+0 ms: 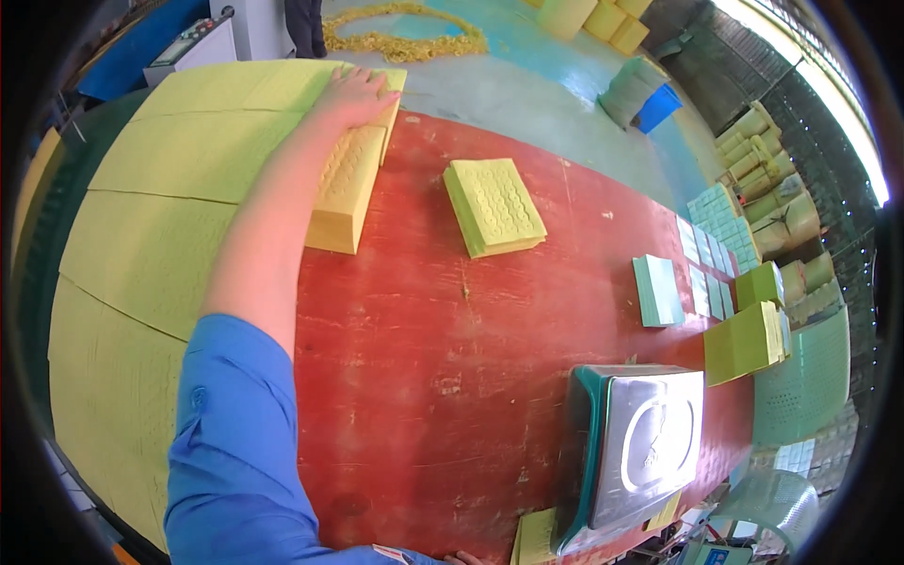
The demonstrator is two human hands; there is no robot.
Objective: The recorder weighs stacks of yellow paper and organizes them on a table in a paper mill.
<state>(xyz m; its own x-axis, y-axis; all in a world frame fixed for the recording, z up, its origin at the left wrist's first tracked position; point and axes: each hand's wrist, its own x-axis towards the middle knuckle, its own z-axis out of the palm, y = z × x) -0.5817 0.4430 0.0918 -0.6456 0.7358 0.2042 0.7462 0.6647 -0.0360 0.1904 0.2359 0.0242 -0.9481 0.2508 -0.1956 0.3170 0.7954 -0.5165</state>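
Observation:
My left arm, in a rolled blue sleeve, reaches up to the far left of the red table. My left hand (pixel 353 97) lies with its fingers stretched over the far end of a row of yellow embossed paper stacks (pixel 341 193). Its palm side is hidden. Beside that row spread large yellow paper sheets (pixel 155 155), partly covered by my forearm. Of my right hand (pixel 461 558) only a bit of the fingers shows at the lower edge, by the table's near side; its grip is hidden.
A separate yellow embossed paper stack (pixel 494 207) stands on the red table (pixel 424 377). To the right are a scale (pixel 650 443) with a metal plate, a pale blue paper stack (pixel 659 290) and yellow-green stacks (pixel 739 344). A blue bin (pixel 657 108) stands on the floor beyond.

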